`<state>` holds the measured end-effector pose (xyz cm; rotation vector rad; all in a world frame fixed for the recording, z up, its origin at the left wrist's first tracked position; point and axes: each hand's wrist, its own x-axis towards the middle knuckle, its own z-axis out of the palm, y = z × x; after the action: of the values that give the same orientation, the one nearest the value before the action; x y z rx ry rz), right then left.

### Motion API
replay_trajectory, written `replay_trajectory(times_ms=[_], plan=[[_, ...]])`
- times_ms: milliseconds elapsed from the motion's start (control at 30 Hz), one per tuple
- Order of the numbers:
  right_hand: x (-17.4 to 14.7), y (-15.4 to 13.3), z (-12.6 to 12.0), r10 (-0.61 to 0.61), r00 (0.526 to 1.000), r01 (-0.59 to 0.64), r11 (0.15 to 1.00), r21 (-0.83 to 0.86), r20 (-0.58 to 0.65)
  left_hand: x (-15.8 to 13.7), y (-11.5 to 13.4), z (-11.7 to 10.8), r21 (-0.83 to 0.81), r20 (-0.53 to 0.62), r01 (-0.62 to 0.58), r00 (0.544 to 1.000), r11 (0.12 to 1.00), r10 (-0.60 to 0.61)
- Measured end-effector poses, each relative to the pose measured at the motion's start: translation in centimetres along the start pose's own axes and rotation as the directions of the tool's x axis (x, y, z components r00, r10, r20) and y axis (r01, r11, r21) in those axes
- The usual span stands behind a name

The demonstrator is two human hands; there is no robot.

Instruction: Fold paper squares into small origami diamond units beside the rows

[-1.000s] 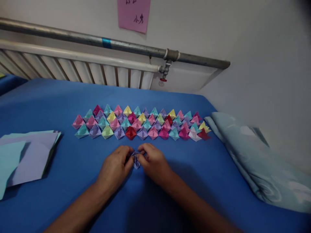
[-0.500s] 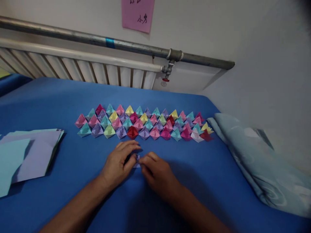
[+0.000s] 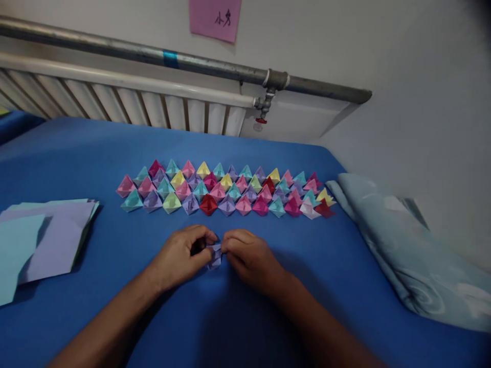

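Purple paper, a small folded piece (image 3: pixel 215 254), sits low of centre in the frame, just above the blue counter (image 3: pixel 95 148). The left hand (image 3: pixel 180 256) pinches it from the left and the right hand (image 3: pixel 249 255) from the right, the fingers (image 3: pixel 230 244) of both curled closed on the paper so that most of it is hidden. Just above the hands, across the middle of the frame, lie three rows of folded paper shapes (image 3: pixel 226 191) in pink, teal, yellow, purple and red, touching one another. At the left edge lies a stack of flat paper sheets (image 3: pixel 49 240). At the right lies a folded pale blue cloth (image 3: pixel 402 250). Along the top run a radiator (image 3: pixel 126 99) and a grey pipe (image 3: pixel 192 61), with a pink note (image 3: pixel 215 18) on the wall.
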<state>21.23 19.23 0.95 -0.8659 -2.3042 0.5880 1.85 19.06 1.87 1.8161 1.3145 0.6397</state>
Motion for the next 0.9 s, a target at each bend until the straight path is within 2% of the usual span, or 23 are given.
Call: replay_trajectory(times_ms=[133, 300, 433, 533, 733, 900], plan=[[0.1, -0.1, 0.2, 0.028, 0.999, -0.028, 1.0, -0.013, 0.026, 0.0, 0.0, 0.0, 0.059, 0.027, -0.016, 1.0, 0.998, 0.014], [0.2, -0.3, 0.4, 0.079, 0.997, -0.08, 0.996, 0.051, 0.022, 0.0, -0.4, 0.6, 0.14, -0.033, -0.079, 0.996, 0.987, 0.084], [0.3, -0.9, 0.4, 0.291, 0.954, -0.281, 0.952, 0.117, -0.075, 0.0, -0.7, 0.9, 0.166, -0.072, -0.078, 0.993, 0.983, 0.091], [0.2, -1.3, 0.8, 0.392, 0.919, -0.389, 0.919, 0.066, -0.044, -0.1, -0.8, 1.2, 0.194, -0.117, -0.08, 0.988, 0.978, 0.104], [0.3, -1.0, 2.0, 0.464, 0.883, -0.466, 0.885, -0.009, -0.064, -0.2, -0.7, 1.5, 0.178, -0.13, -0.074, 0.987, 0.981, 0.098], [0.4, -1.0, 2.0, 0.456, 0.89, -0.457, 0.888, -0.057, -0.031, -0.2, -0.7, 1.5, 0.156, -0.15, -0.071, 0.984, 0.985, 0.094]])
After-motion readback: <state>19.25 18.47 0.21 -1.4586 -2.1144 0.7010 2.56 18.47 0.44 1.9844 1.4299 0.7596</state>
